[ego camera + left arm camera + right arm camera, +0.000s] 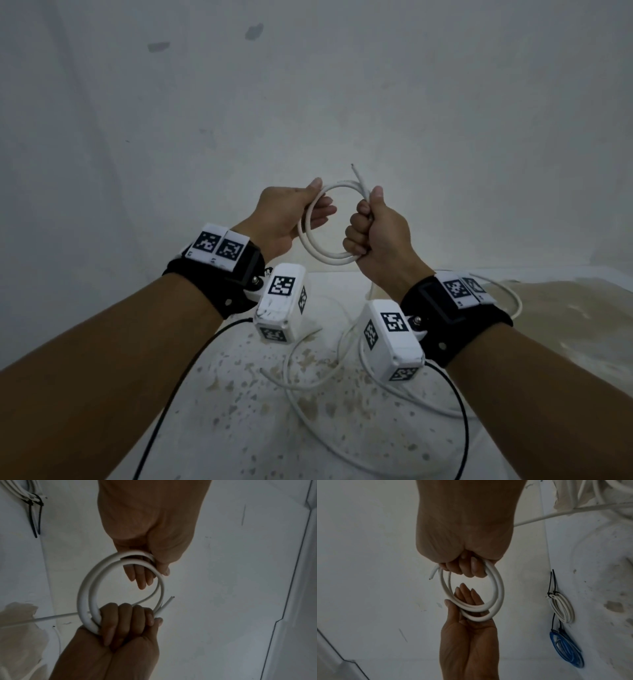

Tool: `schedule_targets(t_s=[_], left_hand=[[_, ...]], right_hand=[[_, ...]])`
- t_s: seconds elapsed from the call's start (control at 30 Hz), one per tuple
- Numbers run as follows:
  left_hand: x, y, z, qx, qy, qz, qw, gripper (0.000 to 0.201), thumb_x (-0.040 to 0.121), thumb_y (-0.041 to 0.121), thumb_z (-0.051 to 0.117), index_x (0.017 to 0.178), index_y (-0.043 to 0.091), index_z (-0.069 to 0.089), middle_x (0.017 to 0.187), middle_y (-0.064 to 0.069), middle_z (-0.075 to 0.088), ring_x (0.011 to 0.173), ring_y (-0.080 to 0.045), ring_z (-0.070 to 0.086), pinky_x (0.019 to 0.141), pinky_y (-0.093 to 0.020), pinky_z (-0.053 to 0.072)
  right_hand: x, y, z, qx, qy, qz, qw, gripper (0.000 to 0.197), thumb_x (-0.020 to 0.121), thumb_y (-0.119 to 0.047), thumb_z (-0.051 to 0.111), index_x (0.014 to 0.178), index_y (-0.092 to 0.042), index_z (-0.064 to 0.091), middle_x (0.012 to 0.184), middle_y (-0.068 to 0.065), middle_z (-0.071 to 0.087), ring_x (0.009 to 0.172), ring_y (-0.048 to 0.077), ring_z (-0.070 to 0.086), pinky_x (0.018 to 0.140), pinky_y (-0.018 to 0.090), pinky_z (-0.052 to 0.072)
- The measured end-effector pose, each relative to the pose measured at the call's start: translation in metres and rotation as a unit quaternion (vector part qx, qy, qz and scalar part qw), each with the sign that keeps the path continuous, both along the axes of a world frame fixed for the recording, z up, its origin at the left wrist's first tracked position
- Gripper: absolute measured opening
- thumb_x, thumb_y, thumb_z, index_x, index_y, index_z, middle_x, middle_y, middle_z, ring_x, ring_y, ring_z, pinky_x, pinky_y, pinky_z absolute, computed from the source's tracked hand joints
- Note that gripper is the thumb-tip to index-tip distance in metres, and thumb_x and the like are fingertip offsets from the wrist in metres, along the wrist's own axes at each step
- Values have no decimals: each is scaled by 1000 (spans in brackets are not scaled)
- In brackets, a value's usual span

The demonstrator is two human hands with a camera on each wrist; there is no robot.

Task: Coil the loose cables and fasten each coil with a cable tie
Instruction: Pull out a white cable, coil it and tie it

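I hold a white cable coil (320, 256) of two loops up in front of the wall. My right hand (373, 226) grips the coil's right side in a fist, and the cable's cut end (358, 174) sticks up past the thumb. My left hand (320, 197) holds the left side, thumb on top, straight fingers through the ring. The left wrist view shows the coil (85, 588) between my left hand (150, 568) and right fist (130, 618). In the right wrist view the coil (499, 588) hangs from my right hand (467, 566) onto my left hand (465, 601).
The rest of the loose white cable (308, 387) sprawls over the speckled white table (239, 411) below my wrists. On the table lie a white coil (563, 609) and a blue coil (566, 650), each with black cable ties. A beige patch (565, 325) is at the right.
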State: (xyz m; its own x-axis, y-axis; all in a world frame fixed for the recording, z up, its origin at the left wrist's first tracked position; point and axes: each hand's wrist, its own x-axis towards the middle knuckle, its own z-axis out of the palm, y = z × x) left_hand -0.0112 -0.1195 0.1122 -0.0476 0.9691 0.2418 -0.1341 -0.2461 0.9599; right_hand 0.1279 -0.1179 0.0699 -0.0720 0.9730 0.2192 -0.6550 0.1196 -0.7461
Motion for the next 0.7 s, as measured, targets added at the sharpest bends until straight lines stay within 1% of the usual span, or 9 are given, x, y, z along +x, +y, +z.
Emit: schedule_targets(t_s=[0.1, 0.17, 0.27, 0.33, 0.4, 0.47, 0.57, 0.63, 0.7], left_hand=[[-1, -1, -5, 18, 2, -45, 999, 28, 102, 15, 48, 108, -7, 64, 100, -17, 73, 89, -25, 73, 81, -32, 60], [-2, -1, -8, 60, 28, -29, 997, 25, 102, 12, 46, 109, -5, 63, 104, -17, 72, 92, -25, 73, 80, -33, 60], [-6, -1, -10, 123, 86, 2, 989, 21, 102, 13, 49, 108, 1, 65, 100, -11, 74, 86, -22, 74, 73, -31, 60], [-8, -2, -10, 138, 118, 3, 983, 21, 101, 15, 50, 110, 5, 66, 96, -6, 75, 74, -16, 72, 65, -27, 58], [-9, -2, -10, 155, 160, 0, 975, 20, 101, 16, 50, 109, 8, 66, 90, -4, 75, 60, -13, 64, 58, -26, 55], [-10, -3, -9, 186, 217, -5, 958, 21, 102, 15, 49, 112, 9, 66, 87, -3, 74, 53, -12, 57, 53, -25, 51], [-9, -5, -11, 211, 273, 4, 939, 20, 102, 15, 48, 111, 11, 66, 86, -2, 71, 48, -12, 52, 47, -24, 47], [-11, -4, -13, 208, 269, 9, 940, 19, 101, 12, 48, 106, 12, 66, 88, -2, 71, 48, -12, 52, 47, -25, 46], [-15, -2, -14, 201, 271, 5, 941, 20, 101, 9, 47, 108, 10, 66, 94, -4, 72, 51, -11, 54, 47, -26, 47]], right_hand=[[4, 2, 0, -8, -6, 1, 1000, 47, 104, -48, 35, 67, -19, 39, 47, -7, 20, 40, 9, 14, 37, 21, 14], [6, 2, 0, -8, -15, 20, 1000, 47, 104, -48, 35, 67, -19, 38, 47, -7, 20, 40, 9, 13, 37, 21, 13], [7, 1, 0, -6, -21, 44, 999, 47, 103, -48, 35, 66, -19, 38, 47, -7, 19, 39, 9, 13, 36, 22, 14], [8, 1, 0, -8, -25, 48, 999, 47, 103, -49, 36, 66, -19, 38, 47, -7, 20, 40, 9, 14, 36, 22, 15], [9, 2, -1, -14, -32, 41, 999, 47, 103, -49, 36, 66, -19, 39, 48, -7, 20, 40, 9, 14, 37, 22, 15], [8, 3, -3, -17, -46, 32, 998, 46, 103, -48, 36, 67, -19, 39, 48, -7, 20, 41, 9, 14, 37, 22, 15], [4, 3, -5, -14, -75, 19, 997, 45, 104, -47, 35, 69, -19, 40, 48, -7, 23, 40, 9, 16, 38, 22, 16], [4, 2, -6, -13, -93, 25, 995, 46, 104, -47, 36, 68, -19, 41, 48, -7, 24, 40, 9, 17, 39, 22, 17], [6, 3, -7, -11, -110, 40, 993, 45, 103, -47, 38, 68, -19, 41, 49, -7, 24, 40, 9, 18, 39, 22, 18]])
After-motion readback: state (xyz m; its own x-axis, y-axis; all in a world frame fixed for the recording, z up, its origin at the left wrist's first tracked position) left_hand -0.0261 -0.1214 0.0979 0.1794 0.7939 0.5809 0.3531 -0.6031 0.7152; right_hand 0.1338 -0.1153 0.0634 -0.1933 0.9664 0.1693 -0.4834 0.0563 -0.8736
